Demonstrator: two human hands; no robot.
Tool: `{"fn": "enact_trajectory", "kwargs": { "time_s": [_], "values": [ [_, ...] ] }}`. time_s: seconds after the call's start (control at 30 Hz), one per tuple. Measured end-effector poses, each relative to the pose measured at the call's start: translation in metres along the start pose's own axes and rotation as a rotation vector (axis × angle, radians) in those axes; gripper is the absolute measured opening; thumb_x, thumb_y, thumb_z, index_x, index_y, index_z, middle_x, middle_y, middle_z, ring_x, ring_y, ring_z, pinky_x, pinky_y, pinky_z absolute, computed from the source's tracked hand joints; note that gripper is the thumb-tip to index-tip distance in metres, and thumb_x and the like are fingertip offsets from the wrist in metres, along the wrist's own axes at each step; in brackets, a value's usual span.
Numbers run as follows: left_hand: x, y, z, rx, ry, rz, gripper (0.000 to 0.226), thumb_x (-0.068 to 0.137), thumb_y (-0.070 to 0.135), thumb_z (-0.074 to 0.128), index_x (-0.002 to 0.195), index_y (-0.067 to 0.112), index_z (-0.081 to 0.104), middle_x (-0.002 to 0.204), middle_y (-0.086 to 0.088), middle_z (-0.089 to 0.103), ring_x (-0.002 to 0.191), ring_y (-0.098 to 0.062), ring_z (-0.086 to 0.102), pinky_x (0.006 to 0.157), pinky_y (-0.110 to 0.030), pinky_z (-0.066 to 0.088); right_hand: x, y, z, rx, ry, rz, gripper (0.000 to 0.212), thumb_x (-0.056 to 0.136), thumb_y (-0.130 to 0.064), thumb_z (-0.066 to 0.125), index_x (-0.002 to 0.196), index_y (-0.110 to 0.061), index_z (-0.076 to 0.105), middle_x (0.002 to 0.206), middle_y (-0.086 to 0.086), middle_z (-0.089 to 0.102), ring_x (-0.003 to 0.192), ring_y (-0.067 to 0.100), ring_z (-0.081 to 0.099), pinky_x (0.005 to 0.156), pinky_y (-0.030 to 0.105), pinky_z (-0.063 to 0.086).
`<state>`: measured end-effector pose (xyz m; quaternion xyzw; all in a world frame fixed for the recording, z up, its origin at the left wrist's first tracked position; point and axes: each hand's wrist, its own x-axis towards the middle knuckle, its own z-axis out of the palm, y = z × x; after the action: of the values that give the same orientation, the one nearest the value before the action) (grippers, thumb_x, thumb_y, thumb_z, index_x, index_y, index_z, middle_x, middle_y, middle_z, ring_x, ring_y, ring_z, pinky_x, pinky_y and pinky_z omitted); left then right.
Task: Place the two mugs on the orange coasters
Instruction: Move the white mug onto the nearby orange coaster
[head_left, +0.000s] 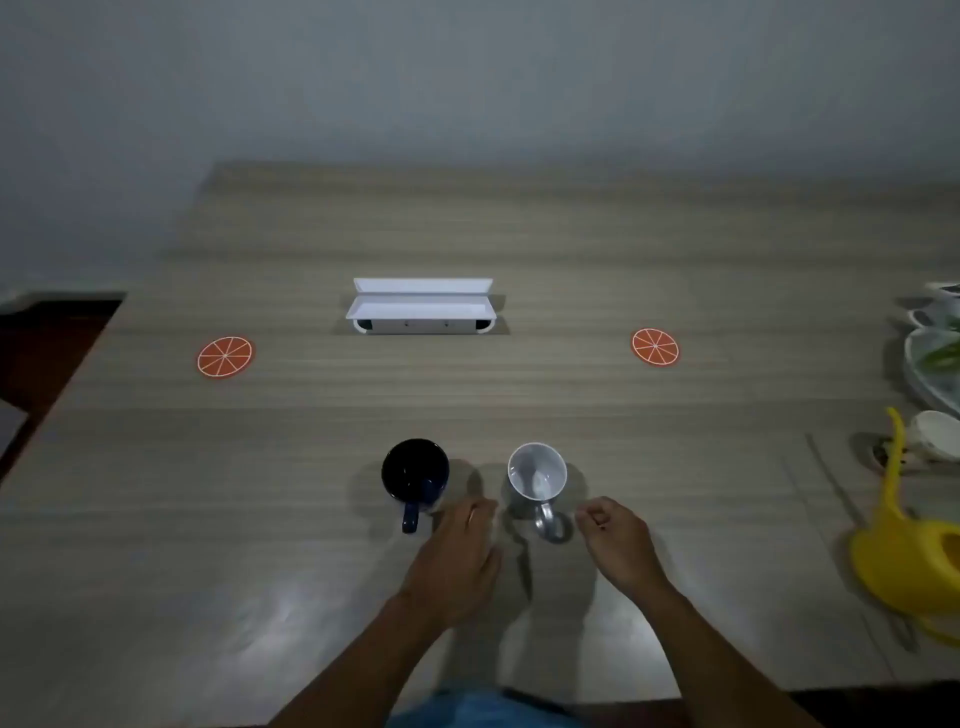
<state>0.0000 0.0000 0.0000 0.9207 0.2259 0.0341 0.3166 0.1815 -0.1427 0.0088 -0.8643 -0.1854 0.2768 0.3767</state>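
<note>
A dark blue mug (414, 470) and a white mug (537, 474) stand upright side by side on the wooden table (311, 467), handles pointing toward me. One orange-slice coaster (225, 357) lies far left, another orange coaster (655, 347) far right; both are bare. My left hand (457, 556) hovers between the mugs, just right of the blue mug's handle, fingers loosely extended and holding nothing. My right hand (615, 543) sits just right of the white mug's handle, fingers curled loosely, gripping nothing.
A white pop-up socket box (420, 306) stands open at the table's centre back. A yellow pitcher (914, 551), a small white cup (935, 435) and plates (932, 358) crowd the right edge. The table's left edge drops off near the left coaster.
</note>
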Motion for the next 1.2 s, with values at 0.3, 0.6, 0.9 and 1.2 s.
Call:
{"fn": "enact_trajectory", "kwargs": {
  "time_s": [0.3,0.6,0.9,1.2],
  "values": [
    [-0.003,-0.020,0.034,0.216,-0.198,-0.054,0.075,0.098,0.038,0.044,0.158,0.007,0.012,0.167,-0.013,0.013,0.155,-0.031,0.004,0.126,-0.042,0.015,-0.005,-0.003,0.029,0.276,-0.055,0.042,0.013,0.091,-0.019,0.070,0.080,-0.013,0.074,0.078,0.005,0.076,0.068,0.006,0.065,0.064,0.018,0.048],
    [0.019,-0.015,0.035,0.242,-0.272,-0.130,0.121,0.078,0.074,0.056,0.157,0.017,-0.015,0.159,-0.001,-0.032,0.149,-0.027,-0.027,0.122,-0.046,-0.007,0.002,-0.009,0.037,0.440,-0.127,0.176,0.026,0.096,-0.021,0.064,0.081,-0.003,0.075,0.072,0.004,0.075,0.049,0.006,0.049,0.049,0.025,0.038],
    [0.063,-0.010,0.039,0.310,-0.320,-0.205,0.133,0.063,0.086,0.055,0.157,0.023,-0.016,0.166,0.000,-0.026,0.152,-0.030,-0.021,0.119,-0.060,-0.007,0.025,0.004,0.003,0.546,-0.071,0.113,0.027,0.101,-0.013,0.056,0.088,0.006,0.070,0.072,0.010,0.071,0.051,0.012,0.051,0.047,0.022,0.045],
    [0.140,0.004,0.036,0.293,-0.354,-0.182,0.135,0.067,0.088,0.053,0.157,0.016,-0.017,0.165,-0.007,-0.027,0.150,-0.035,-0.026,0.121,-0.060,-0.009,0.070,0.013,-0.034,0.557,0.077,0.106,0.028,0.102,-0.020,0.055,0.088,0.000,0.068,0.079,0.015,0.066,0.060,0.016,0.052,0.056,0.031,0.048]
  ]
}}
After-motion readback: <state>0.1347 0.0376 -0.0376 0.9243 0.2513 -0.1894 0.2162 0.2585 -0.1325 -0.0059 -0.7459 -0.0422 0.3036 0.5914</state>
